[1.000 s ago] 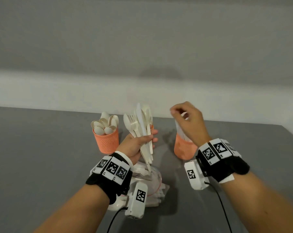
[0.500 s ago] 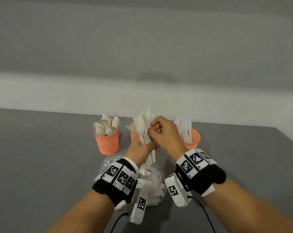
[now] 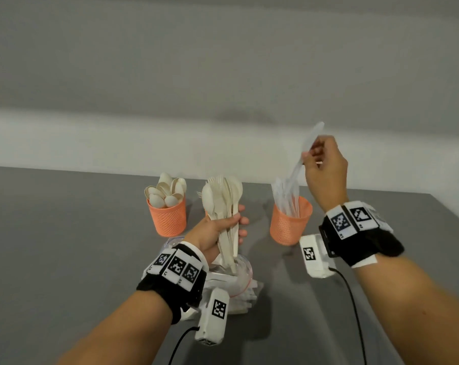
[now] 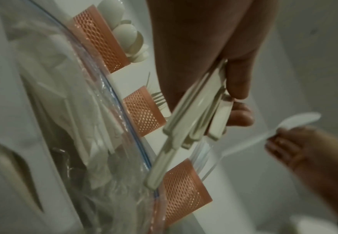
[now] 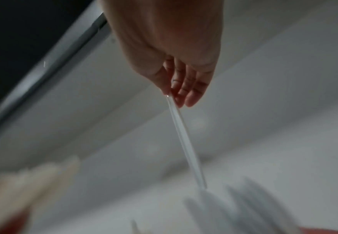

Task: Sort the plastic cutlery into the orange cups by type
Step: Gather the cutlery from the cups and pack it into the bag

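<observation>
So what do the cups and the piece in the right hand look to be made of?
The orange cups look like matte moulded plastic: the walls are a fine open lattice. The knife pinched by the right hand looks like thin, glossy, translucent plastic: the wall shows faintly through it, though it is blurred.

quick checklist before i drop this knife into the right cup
1. Right hand pinches the clear knife firmly: ok.
2. Knife lower end over the right cup: ok, it points down among the knives there.
3. Right cup holds only knives: ok, as far as visible.
4. Right cup upright on the table: ok.
5. Left hand grips the remaining bundle securely: ok.
6. Room left in the right cup: cannot tell.
</observation>
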`<state>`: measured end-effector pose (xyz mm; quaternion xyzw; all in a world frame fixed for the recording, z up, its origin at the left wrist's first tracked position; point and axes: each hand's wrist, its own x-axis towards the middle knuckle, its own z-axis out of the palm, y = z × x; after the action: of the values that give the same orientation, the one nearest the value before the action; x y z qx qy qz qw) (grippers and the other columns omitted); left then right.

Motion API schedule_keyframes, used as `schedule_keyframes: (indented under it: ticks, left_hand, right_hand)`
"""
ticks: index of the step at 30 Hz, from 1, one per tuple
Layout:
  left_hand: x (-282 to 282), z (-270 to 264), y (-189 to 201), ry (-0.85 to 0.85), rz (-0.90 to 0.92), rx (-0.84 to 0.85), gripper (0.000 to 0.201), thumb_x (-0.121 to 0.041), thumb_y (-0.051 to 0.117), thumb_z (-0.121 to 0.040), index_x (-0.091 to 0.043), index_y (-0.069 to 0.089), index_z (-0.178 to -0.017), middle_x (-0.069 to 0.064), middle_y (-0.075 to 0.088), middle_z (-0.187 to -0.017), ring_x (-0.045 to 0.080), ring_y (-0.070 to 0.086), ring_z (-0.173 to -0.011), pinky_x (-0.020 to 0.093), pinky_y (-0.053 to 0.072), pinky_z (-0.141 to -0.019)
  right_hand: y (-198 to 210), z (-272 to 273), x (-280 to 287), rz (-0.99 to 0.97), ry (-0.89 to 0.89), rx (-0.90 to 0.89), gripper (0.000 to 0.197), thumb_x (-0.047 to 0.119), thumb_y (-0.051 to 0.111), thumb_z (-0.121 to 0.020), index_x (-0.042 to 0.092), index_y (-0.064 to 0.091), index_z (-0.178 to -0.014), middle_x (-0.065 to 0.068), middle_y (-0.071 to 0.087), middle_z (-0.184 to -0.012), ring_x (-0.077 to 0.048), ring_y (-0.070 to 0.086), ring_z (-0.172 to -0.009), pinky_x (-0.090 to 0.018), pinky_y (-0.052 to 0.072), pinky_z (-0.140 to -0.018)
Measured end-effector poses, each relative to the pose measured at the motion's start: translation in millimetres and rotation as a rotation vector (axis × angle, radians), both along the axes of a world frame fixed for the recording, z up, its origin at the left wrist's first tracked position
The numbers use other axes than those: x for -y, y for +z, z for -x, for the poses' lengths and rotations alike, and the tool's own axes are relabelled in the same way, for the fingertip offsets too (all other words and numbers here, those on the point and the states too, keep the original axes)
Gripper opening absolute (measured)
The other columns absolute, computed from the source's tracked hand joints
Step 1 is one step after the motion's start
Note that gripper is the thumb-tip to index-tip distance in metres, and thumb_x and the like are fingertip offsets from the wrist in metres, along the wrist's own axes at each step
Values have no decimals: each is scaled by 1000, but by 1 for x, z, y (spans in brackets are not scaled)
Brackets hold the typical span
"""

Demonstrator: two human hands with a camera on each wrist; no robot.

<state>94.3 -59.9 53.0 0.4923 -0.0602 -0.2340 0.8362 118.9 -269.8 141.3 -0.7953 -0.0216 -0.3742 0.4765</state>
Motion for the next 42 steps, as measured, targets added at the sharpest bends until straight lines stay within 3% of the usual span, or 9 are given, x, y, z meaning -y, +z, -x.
schedule_keyframes:
  ticks: [7, 10, 12, 16, 19, 23, 29, 34, 42]
  left_hand:
    - [3, -1, 7, -49, 127, -31, 21, -8, 47, -91, -13, 55, -111, 1, 69, -77, 13, 64, -60, 27, 55, -57]
    - [4, -1, 8, -66, 150, -28, 19, -10, 49, -89, -13, 55, -107, -1, 64, -77, 11, 60, -60, 25, 53, -56]
    - [3, -3, 8, -72, 157, -21, 19, -12, 50, -87, -15, 53, -105, -1, 58, -79, 10, 58, -60, 25, 52, -56]
    - [4, -2, 7, -20, 93, -10, 22, -6, 47, -93, -15, 52, -113, -1, 66, -80, 11, 64, -63, 25, 55, -57]
    - [9, 3, 11, 54, 61, 59, 30, 5, 44, -91, -7, 55, -116, 5, 72, -81, 15, 71, -69, 28, 58, -62]
    - [9, 10, 19, 54, 23, 140, 36, 21, 39, -83, 1, 56, -107, 6, 69, -73, 15, 69, -67, 25, 56, -56]
    - [-5, 19, 24, -71, 27, 106, 44, 18, 41, -67, -1, 59, -103, 8, 69, -69, 19, 66, -62, 30, 55, -56]
    - [-14, 20, 22, -106, 53, 38, 43, 9, 43, -67, -5, 61, -104, 9, 70, -77, 22, 67, -70, 40, 56, -72]
    - [-17, 15, 20, -22, 42, -39, 23, -3, 43, -93, -10, 61, -106, 7, 67, -89, 21, 63, -84, 32, 57, -66]
  right_hand:
    - [-94, -20, 31, 346, -117, -496, 10, 5, 57, -82, 3, 66, -86, -17, 68, -86, -33, 57, -87, -35, 44, -81]
    - [-93, -17, 30, 508, -156, -582, 31, 16, 57, -86, 5, 60, -114, -19, 59, -117, -37, 47, -110, -39, 34, -96]
    - [-76, -10, 21, 451, -161, -449, 45, 14, 57, -85, 7, 48, -129, -19, 48, -126, -36, 41, -115, -40, 34, -99]
    - [-34, 16, -23, 228, 145, -47, 20, 3, 57, -84, 7, 64, -102, -11, 61, -101, -12, 55, -88, -20, 44, -83]
    - [-18, 37, -61, 247, 511, -185, 12, 3, 59, -85, 5, 69, -91, 0, 64, -81, -8, 59, -73, -17, 49, -70]
    - [-32, 39, -85, 445, 438, -258, 15, 7, 55, -87, 7, 65, -99, 3, 53, -81, 0, 46, -63, -6, 37, -61]
    - [-42, 40, -93, 384, 346, -380, 18, 10, 56, -85, 7, 54, -102, 0, 51, -77, -11, 47, -66, -19, 40, -63]
    - [-41, 40, -98, 501, 343, -406, 25, 15, 63, -82, 7, 58, -105, -3, 54, -80, -16, 51, -72, -31, 47, -72]
    - [-25, 40, -99, -5, 473, -528, 13, 12, 36, -95, 5, 42, -105, -17, 62, -88, -34, 64, -82, -46, 53, -73]
